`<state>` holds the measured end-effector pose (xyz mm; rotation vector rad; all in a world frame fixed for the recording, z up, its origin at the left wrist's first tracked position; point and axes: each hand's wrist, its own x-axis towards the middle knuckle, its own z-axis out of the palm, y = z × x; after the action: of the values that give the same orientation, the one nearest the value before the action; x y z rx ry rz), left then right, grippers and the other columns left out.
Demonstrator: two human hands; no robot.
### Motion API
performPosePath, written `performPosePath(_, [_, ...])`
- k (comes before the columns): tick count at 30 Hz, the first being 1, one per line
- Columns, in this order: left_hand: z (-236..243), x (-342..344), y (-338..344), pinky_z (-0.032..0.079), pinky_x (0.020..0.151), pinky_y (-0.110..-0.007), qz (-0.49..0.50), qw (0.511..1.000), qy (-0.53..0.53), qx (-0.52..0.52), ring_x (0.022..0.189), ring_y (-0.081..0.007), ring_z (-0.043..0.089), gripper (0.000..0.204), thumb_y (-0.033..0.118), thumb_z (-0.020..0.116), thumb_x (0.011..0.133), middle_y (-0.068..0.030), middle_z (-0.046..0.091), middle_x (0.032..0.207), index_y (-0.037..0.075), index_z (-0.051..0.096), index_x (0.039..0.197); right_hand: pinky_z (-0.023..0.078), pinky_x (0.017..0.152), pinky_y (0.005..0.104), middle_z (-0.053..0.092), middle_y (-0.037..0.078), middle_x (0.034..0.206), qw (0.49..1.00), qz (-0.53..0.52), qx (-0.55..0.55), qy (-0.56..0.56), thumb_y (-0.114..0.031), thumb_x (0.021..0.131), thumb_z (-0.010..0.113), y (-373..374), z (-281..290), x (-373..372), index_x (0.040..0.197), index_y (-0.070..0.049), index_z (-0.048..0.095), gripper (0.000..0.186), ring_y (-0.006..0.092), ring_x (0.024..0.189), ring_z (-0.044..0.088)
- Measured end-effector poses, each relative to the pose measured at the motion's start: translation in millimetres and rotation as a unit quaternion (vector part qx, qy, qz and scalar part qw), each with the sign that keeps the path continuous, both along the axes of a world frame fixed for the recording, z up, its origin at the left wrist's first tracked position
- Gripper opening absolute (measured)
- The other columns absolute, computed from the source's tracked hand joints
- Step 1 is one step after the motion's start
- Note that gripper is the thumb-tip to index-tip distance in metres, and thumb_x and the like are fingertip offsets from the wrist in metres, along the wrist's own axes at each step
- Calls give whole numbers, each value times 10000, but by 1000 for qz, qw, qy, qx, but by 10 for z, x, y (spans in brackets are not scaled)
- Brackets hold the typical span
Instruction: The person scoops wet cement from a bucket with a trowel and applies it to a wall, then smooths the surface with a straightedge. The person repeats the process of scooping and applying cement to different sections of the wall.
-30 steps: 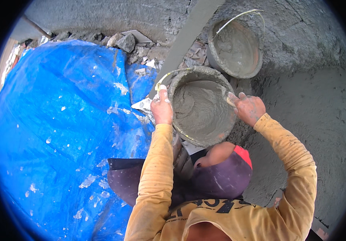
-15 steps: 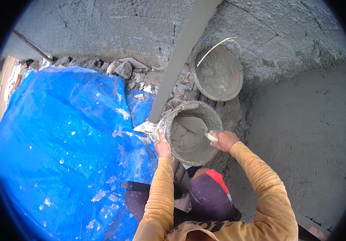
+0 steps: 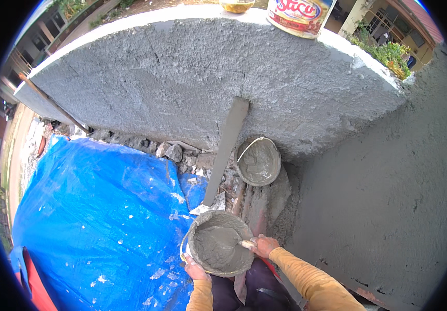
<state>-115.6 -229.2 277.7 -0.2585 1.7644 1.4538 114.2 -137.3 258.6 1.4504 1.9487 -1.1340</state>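
Note:
A round bucket of wet grey mortar is close in front of me, above my knees. My left hand is closed on its pale handle by the left rim. In my right hand is the light handle of a trowel; its blade is in the mortar, coated grey and hard to tell apart from it. Farther off stands a second bucket, also holding mortar, its thin handle raised. Left of that bucket, a long mortar-coated board leans against the rough wall.
A blue tarp with mortar splashes covers the left side. Rubble lies along the foot of the curved grey wall. A tub and a glass bowl stand on its top. Smooth grey plaster spans the right; a stick leans far left.
My view has tilted up, bringing the wall top into sight. The near bucket has come closer to me, away from the board's foot. Both hands keep their holds.

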Motion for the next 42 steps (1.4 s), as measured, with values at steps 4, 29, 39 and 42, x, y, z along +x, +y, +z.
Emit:
performPosePath(4, [1006, -48, -52, 423, 939, -394, 0, 1000, 7, -13, 1083, -271, 520, 573, 452, 383, 938, -160, 517, 1204, -48, 444, 1211, 439, 877, 426, 559, 146, 1107, 999, -38, 14, 26, -450, 830, 519, 14, 859, 78, 1150, -120, 581, 464, 340, 1001, 568])
performPosePath(29, [2824, 548, 1035, 411, 955, -392, 272, 958, 44, 75, 1095, -279, 499, 644, 498, 373, 928, -158, 480, 1242, -46, 382, 1272, 500, 779, 403, 644, 107, 1031, 867, 301, 389, -87, -305, 804, 632, 5927, 5011, -1124, 1044, -93, 643, 321, 275, 974, 611])
performPosePath(39, [2439, 597, 1046, 406, 954, -376, 335, 941, 13, 41, 1107, -280, 486, 661, 465, 371, 941, -182, 449, 1274, -117, 377, 1255, 501, 759, 404, 664, 136, 922, 868, 311, 380, -73, -135, 708, 652, 6208, 4514, -1251, 958, -86, 669, 255, 300, 921, 626])
performPosePath(42, [2564, 620, 1187, 401, 957, -375, 327, 945, 25, 6, 1114, -283, 481, 664, 456, 373, 943, -192, 439, 1282, -126, 364, 1263, 502, 737, 394, 660, 140, 906, 862, 263, 432, 32, -175, 760, 555, 6052, 5017, -1006, 938, -91, 667, 227, 296, 870, 634])
